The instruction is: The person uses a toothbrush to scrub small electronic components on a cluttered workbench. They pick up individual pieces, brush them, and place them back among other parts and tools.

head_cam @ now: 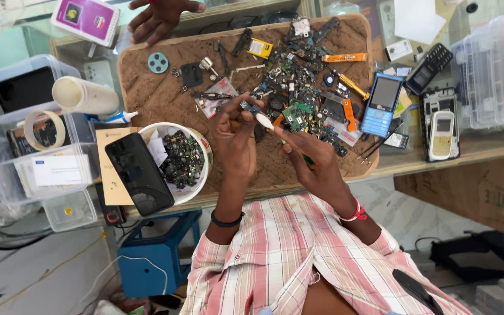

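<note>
My left hand (235,137), a black band on its wrist, pinches a small blue-grey circuit part (248,107) above a brown work board (147,93). My right hand (313,160), wearing a red thread bracelet, grips a brush with a white head (263,121) and a green handle. The brush head touches the part at my left fingertips. A heap of loose phone circuit boards and parts (298,76) covers the board just beyond both hands.
A white bowl of small parts (205,153) and a black smartphone (138,172) lie left of my hands. A blue keypad phone (382,104), white phone (441,134) and black phone (430,67) lie right. Another person's hand (158,17) rests at the board's far edge. Plastic boxes (36,169) stand left.
</note>
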